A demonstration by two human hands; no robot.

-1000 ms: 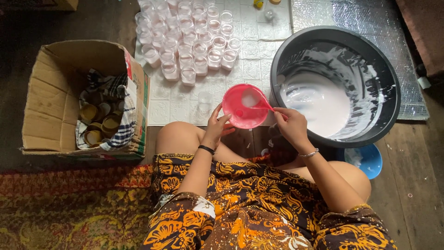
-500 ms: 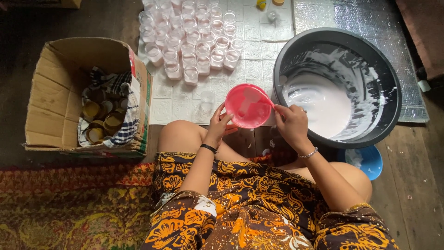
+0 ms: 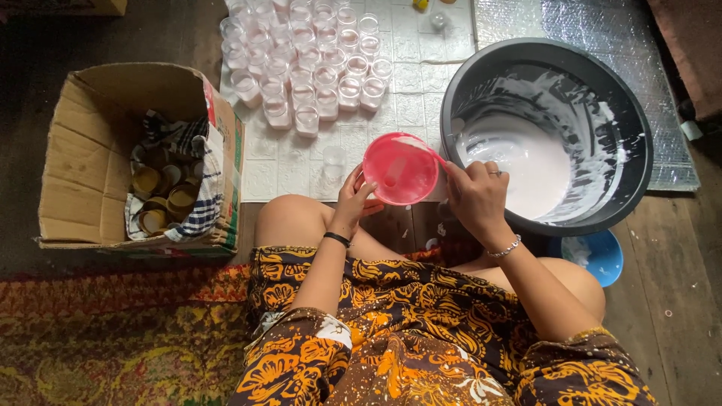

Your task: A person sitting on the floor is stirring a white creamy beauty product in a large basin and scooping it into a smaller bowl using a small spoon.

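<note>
At frame centre, a pink scoop [image 3: 400,169] is held level, the right hand [image 3: 475,197] closed on its handle, the left hand [image 3: 353,197] cupping something beneath it, probably a small clear cup. The step looks like filling; steadiness matters next. Filled cups [image 3: 308,60] cluster top centre, a black basin [image 3: 632,105] right, a brown cardboard box [image 3: 75,150] left.

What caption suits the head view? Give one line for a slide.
Seated person's right hand holds a pink scoop beside a black basin of white liquid; left hand steadies it.
</note>
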